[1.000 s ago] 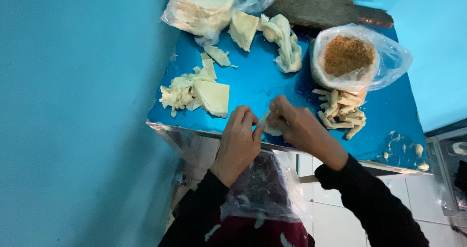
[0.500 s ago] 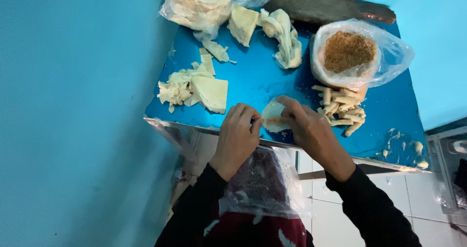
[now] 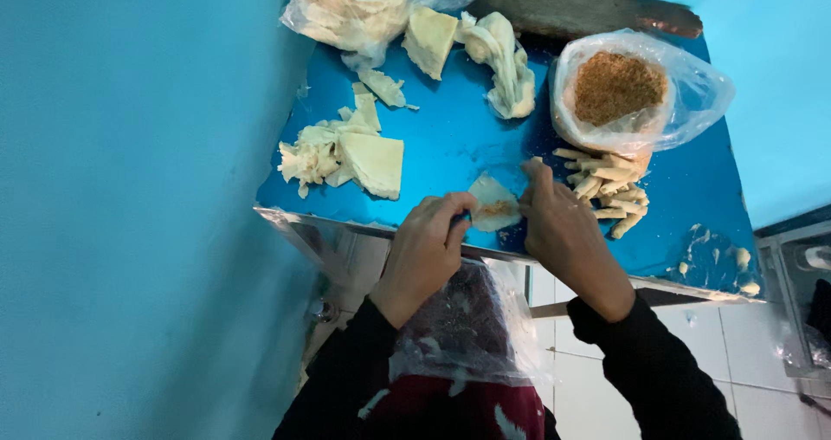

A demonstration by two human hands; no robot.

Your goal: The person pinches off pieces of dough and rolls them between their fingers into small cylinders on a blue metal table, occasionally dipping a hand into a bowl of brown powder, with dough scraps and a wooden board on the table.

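At the near edge of the blue table point(image 3: 450, 145), a pale, thin triangular pastry sheet point(image 3: 492, 202) with a little brown filling on it is held flat between the two hands. Its left corner is pinched by the left hand point(image 3: 426, 245), while its right edge is pressed down by the extended fingers of the right hand point(image 3: 558, 223). The step in hand is judged to be the folding or rolling of the wrapper around the filling; a tight, even tuck of the edge would be called for next. The sheet looks soft, slightly creased and cream-coloured. Just to the right, a heap of finished pale rolled sticks point(image 3: 606, 184) is seen. Farther off lie a stack of cut pastry sheets point(image 3: 363, 156) and a clear plastic bag of brown crumbly filling point(image 3: 619, 89).
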